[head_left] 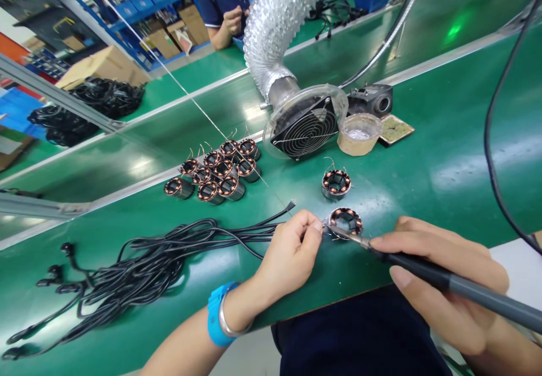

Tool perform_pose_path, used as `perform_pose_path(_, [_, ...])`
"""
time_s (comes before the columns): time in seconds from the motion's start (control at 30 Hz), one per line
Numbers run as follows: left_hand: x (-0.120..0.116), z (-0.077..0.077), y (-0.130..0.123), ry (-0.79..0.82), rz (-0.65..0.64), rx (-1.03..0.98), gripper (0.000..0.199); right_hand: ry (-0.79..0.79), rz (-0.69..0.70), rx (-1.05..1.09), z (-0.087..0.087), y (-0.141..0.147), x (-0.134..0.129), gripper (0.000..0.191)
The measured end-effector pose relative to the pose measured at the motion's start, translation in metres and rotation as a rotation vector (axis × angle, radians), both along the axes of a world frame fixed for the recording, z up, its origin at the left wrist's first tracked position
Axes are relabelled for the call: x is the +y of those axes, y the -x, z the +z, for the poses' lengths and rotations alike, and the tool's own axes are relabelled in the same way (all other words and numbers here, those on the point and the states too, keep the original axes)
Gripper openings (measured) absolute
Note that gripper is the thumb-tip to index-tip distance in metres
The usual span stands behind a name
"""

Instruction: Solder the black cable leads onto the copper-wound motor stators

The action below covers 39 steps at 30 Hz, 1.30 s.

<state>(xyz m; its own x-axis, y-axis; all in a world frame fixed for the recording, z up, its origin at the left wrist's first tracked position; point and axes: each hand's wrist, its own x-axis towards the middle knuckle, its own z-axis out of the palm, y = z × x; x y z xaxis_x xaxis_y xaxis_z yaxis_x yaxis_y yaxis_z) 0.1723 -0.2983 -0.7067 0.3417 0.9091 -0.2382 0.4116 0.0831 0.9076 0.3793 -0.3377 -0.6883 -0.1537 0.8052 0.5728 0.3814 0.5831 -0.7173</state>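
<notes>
My right hand (449, 280) grips a soldering iron (432, 274), its metal tip pointing left at the near edge of a copper-wound stator (346, 222). Beside that stator, on its left, my left hand (295, 252) pinches something thin, a wire or cable end; the fingers partly hide it. The iron's tip is close to those fingertips. A second stator (336, 184) stands just behind the first, thin wires rising from it. Black cables (156, 263) lie in a bundle left of my left hand, some running under or behind it.
Several stators (223, 169) stand grouped at the back left. A fan (307, 127) on a silver duct (271, 26), a round container (359, 133), a sponge tray (394, 129) and an iron holder (372, 100) stand behind. A person (228, 14) sits across; a black cord (491, 133) hangs right.
</notes>
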Motion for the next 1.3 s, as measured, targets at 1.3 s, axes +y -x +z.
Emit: perform_pose_path(1.3, [-0.004,-0.007,0.008,-0.377,-0.185,0.113,0.011,0.084,-0.129,-0.003,-0.034,0.017,0.023,0.032])
